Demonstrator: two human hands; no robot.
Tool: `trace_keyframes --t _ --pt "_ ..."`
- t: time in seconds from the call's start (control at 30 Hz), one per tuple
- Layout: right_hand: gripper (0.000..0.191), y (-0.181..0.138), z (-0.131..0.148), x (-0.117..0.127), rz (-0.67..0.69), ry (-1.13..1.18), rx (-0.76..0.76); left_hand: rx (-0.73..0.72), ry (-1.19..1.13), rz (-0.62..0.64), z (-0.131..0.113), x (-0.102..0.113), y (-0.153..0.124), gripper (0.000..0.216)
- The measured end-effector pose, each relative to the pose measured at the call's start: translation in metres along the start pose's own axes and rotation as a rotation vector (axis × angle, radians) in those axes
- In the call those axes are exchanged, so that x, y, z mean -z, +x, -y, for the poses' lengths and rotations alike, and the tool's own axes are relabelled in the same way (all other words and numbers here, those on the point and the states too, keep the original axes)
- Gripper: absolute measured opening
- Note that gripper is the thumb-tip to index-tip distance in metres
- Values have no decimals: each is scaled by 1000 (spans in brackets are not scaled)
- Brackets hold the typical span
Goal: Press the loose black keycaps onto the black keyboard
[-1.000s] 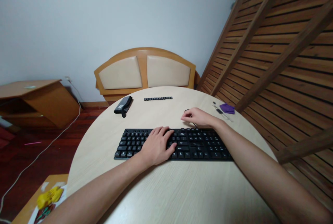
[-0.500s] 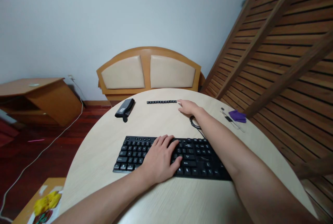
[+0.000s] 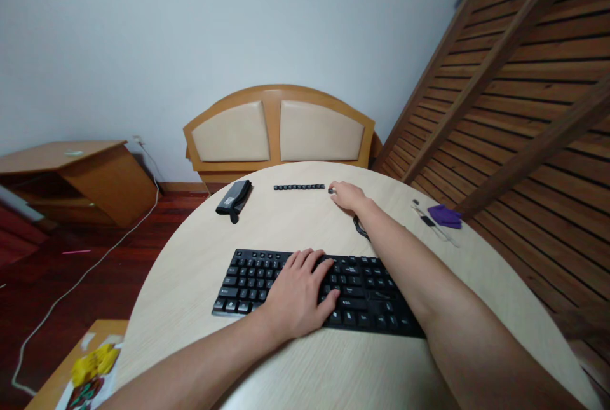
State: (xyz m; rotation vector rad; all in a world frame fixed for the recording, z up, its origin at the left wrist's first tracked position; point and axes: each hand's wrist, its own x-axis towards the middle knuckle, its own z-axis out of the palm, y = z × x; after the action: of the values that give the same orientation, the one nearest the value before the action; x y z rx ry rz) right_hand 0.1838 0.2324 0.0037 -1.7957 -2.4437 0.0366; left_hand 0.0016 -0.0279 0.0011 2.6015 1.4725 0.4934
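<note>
A black keyboard (image 3: 248,280) lies across the near part of the round table. My left hand (image 3: 298,295) rests on its middle with the fingers extended, hiding several keys. Farther back, a straight row of small black keycaps (image 3: 299,187) lies on the tabletop. Just past the right end of that row is my right hand (image 3: 347,196), its thumb and fingertips pinched on a single dark keycap (image 3: 330,191). A small gap separates this keycap from the row. Beneath my right forearm runs the black cable (image 3: 360,227), partly covered.
A grey and black pouch (image 3: 234,199) sits at the table's (image 3: 190,283) left back. On the right are a purple cloth (image 3: 445,216) and a thin tool with a black part (image 3: 427,221). A wooden headboard (image 3: 272,124) and a slatted wooden frame (image 3: 519,98) stand behind.
My right hand has drawn slightly right, away from the row's end, and a dark keycap now shows at its fingertips. My left hand stays on the keyboard. The view has shifted slightly.
</note>
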Motion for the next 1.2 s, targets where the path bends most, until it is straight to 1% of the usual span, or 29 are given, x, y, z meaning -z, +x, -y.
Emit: trace_keyframes --t 0.2,0.37,0.43,0.47,0.57,0.67,0.73,0.9,1.2 --pt "23 -31 0 6 -29 21 51 -21 20 -26 2 -2 0 50" --pt "16 -74 7 12 -7 70 160 -41 37 -38 2 -2 0 49" --pt "17 -94 9 15 -7 113 199 -46 40 -44 2 -2 0 48" --pt "18 -103 10 16 -17 159 215 -49 41 -46 2 -2 0 48" --pt "20 -130 11 20 -27 442 264 -62 49 -49 3 -3 0 48" --pt "25 -152 10 17 48 707 322 -70 46 -56 4 -4 0 48" --pt "29 -163 8 12 82 809 322 -76 37 -59 5 -4 -1 47" --pt "31 -177 7 0 73 876 275 -88 26 -65 7 -4 0 47" --pt "28 -178 8 2 119 883 276 -87 19 -49 7 -2 0 48"
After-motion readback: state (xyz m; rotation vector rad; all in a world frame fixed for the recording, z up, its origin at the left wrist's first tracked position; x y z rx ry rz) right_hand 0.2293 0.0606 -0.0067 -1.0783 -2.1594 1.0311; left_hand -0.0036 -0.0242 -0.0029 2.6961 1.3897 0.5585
